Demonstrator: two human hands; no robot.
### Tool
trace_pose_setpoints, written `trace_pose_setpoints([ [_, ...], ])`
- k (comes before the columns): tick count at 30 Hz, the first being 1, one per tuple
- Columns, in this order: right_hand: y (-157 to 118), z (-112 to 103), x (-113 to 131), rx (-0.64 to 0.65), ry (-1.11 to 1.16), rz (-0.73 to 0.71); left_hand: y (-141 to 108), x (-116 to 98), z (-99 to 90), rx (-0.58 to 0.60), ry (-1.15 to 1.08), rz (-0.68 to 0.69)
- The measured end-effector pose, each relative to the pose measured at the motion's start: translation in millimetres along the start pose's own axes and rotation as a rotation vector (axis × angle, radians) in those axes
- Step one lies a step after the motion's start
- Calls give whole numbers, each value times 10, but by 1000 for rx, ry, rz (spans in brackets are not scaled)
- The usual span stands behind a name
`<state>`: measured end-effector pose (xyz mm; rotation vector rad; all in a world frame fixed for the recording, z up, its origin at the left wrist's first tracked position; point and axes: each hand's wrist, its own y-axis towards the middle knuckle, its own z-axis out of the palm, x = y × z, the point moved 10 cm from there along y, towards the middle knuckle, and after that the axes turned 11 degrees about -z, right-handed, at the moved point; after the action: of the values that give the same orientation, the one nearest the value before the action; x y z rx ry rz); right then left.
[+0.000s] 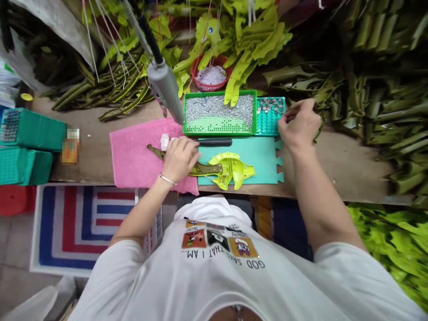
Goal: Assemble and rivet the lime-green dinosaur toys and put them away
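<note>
My left hand (180, 159) is closed over a long olive-green plastic part (209, 169), whose ends show on either side of the palm. The part's right end overlaps a lime-green moulded plastic piece (236, 173) with a wavy edge. A mallet with a white head (164, 141) and black handle (217, 142) lies just beyond, partly covered by my left fingers. My right hand (301, 125) pinches at the right edge of a teal tray (267, 127) that holds small round metal pieces. What sits between those fingertips, if anything, is too small to make out.
A green tray (219, 126) of small metal pins adjoins the teal one. Underneath lie a pink towel (133, 156) and a teal foam mat (267, 160). A grey cylindrical tool (165, 91) hangs overhead. Olive and lime parts pile behind; teal boxes (40, 129) stand left.
</note>
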<state>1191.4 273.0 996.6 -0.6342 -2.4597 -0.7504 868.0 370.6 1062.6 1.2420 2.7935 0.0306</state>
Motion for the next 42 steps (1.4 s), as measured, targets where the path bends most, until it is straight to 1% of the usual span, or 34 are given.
trace_pose_setpoints([
  [2, -102, -103, 218, -3, 172, 28, -205, -161, 97, 91, -98, 129],
  [3, -179, -116, 379, 18, 294, 17, -294, -215, 172, 145, -122, 182],
  [5, -383, -46, 813, 154, 543, -84, -393, -227, 332, 225, -128, 217],
  [7, -644, 51, 1214, 322, 695, -188, -397, -176, 457, 261, -113, 203],
  [8, -772, 98, 1364, 398, 722, -229, -379, -154, 494, 263, -104, 199],
  [10, -966, 169, 1542, 498, 708, -285, -329, -120, 501, 230, -85, 193],
  [12, -1061, 216, 1603, 536, 660, -316, -286, -96, 448, 173, -70, 173],
  [15, -1088, 271, 1625, 541, 586, -359, -287, -117, 341, 72, -90, 154],
  [18, -1085, 325, 1659, 539, 528, -405, -391, -323, 310, 4, -157, 267],
  [20, -1096, 357, 1687, 543, 510, -421, -461, -481, 349, -13, -184, 347],
  [22, -1119, 375, 1715, 546, 511, -434, -478, -573, 396, -33, -190, 360],
  [27, -1170, 390, 1725, 530, 503, -441, -433, -634, 453, -65, -187, 305],
  [32, -1174, 421, 1715, 523, 500, -442, -424, -645, 383, -72, -221, 324],
  [34, -1171, 444, 1732, 532, 489, -450, -390, -614, 315, -101, -246, 293],
  [37, -1158, 473, 1783, 543, 428, -471, -306, -539, 218, -190, -260, 185],
  [39, -1145, 495, 1817, 560, 366, -470, -249, -509, 220, -224, -220, 113],
  [42, -1134, 533, 1856, 604, 271, -451, -191, -487, 294, -218, -146, 53],
])
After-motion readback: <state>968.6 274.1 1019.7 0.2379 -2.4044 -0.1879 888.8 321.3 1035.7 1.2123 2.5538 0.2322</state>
